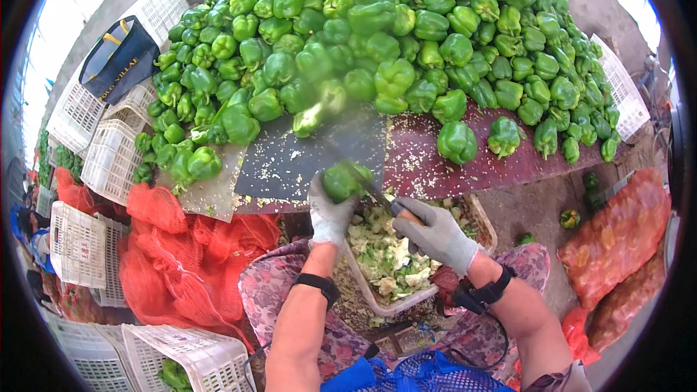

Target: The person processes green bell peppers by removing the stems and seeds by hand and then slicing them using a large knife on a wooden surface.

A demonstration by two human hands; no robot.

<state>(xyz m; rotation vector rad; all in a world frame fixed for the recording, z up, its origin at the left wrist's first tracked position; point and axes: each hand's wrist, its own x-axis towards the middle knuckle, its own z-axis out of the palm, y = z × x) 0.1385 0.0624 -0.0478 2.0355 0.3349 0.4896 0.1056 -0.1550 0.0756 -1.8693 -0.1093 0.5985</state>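
Observation:
My left hand (330, 216), in a pale work glove, is closed around a green bell pepper (340, 183) near the table's front edge. In my gloved right hand (441, 236) is a knife (408, 214) with a wooden handle. Its dark blade points up and left, against or just beside the pepper; motion blur hides whether they touch. Below both hands stands a pale plastic crate (392, 309) of pepper cores and pale scraps (386, 265). Beyond my hands a large heap of green bell peppers (428, 25) covers the table.
Seeds speckle the dark mat (312, 163) and dark red mat (501, 163) on the table. Red mesh sacks (181, 268) lie at left, beside white crates (76, 247). Filled mesh sacks (617, 236) lie at right. A dark bag (120, 62) rests on crates at far left.

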